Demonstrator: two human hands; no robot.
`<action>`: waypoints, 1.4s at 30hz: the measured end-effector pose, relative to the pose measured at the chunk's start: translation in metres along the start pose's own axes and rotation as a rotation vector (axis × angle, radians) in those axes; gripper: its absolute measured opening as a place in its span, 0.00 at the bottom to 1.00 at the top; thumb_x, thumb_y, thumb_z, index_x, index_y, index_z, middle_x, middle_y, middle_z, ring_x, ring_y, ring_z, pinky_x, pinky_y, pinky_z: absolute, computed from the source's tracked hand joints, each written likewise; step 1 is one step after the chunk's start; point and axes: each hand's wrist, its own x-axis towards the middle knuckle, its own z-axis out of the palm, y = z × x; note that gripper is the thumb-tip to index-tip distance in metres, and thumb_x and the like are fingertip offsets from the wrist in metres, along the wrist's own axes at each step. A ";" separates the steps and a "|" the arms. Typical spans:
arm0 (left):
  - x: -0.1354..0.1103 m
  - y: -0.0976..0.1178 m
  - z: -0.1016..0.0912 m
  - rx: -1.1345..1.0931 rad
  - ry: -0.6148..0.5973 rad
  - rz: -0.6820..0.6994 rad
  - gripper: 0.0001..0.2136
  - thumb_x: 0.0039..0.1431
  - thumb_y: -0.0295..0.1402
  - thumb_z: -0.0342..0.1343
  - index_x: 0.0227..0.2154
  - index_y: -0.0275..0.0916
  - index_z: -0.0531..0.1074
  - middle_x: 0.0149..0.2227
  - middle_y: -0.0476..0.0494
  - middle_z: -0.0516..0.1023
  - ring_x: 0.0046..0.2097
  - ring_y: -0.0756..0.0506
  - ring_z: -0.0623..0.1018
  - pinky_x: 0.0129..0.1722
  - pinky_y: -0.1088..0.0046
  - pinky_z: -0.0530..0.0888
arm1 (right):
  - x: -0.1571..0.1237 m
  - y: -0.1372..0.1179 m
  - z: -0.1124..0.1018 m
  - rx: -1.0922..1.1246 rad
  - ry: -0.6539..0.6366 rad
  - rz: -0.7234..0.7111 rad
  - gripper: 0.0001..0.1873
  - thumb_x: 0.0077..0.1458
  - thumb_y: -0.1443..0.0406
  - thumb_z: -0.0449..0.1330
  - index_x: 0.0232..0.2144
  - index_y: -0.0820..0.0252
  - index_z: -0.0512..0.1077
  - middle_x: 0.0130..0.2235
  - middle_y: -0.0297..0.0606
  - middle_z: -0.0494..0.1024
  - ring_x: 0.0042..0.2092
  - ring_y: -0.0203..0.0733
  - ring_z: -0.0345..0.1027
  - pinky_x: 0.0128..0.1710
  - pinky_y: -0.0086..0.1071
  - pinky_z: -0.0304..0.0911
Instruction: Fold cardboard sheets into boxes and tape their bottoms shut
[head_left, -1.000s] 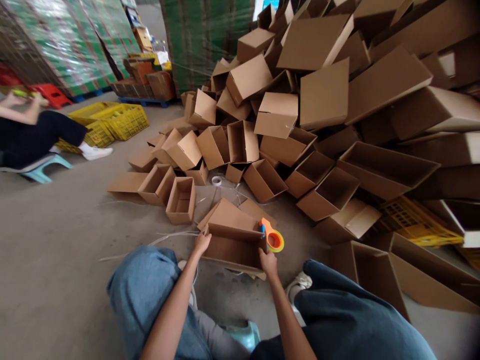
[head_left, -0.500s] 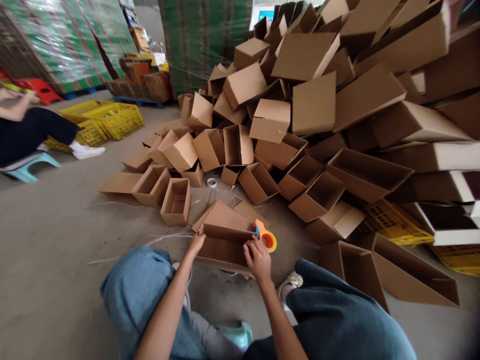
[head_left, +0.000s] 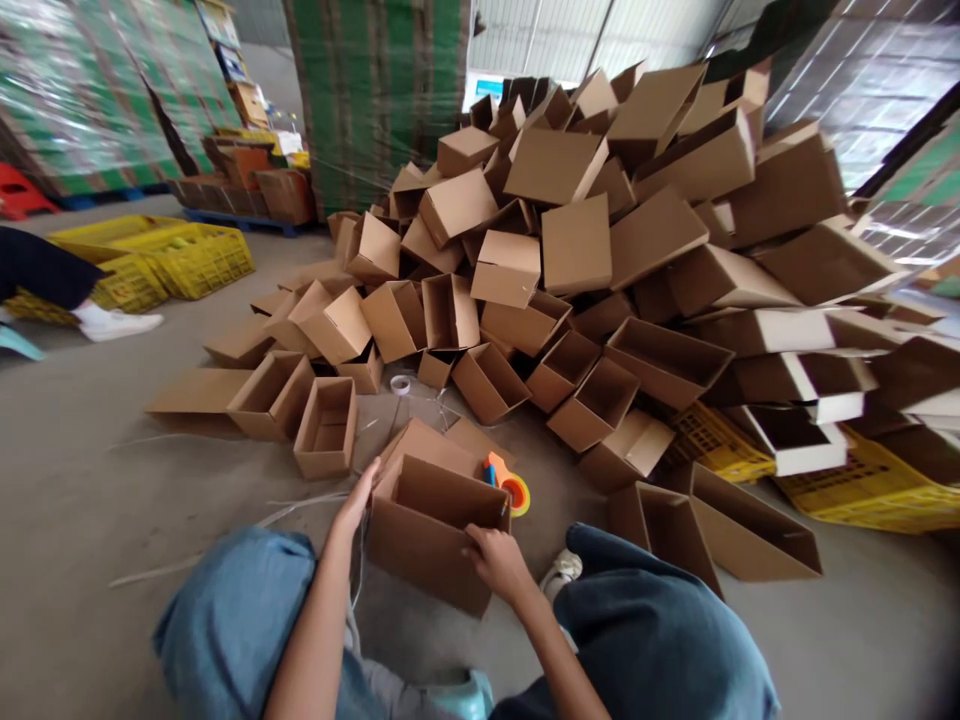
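An open-topped cardboard box stands between my knees, its long near wall facing me and its inside showing from above. Against its left end lies my left hand, holding that side with the fingers close together. My right hand grips the top edge of the near wall towards the right corner, fingers bent over the rim. Just beyond the right end, an orange tape dispenser with a yellow roll rests on other cardboard lying behind the box.
A big heap of cardboard boxes rises ahead and to the right. Boxes stand at front left, near a white tape roll. Yellow crates and a person's leg are at left. White straps lie on the floor.
The box has tipped so that its opening points more upward and its near wall shows. My right hand has moved onto the near rim. The view has shifted to the right.
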 end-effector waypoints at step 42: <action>-0.018 0.030 -0.016 0.146 0.164 0.323 0.21 0.50 0.51 0.55 0.37 0.38 0.75 0.52 0.36 0.76 0.57 0.37 0.71 0.51 0.63 0.72 | -0.044 0.005 -0.104 0.316 0.143 -0.046 0.20 0.53 0.66 0.53 0.47 0.56 0.75 0.42 0.37 0.81 0.42 0.43 0.73 0.44 0.33 0.64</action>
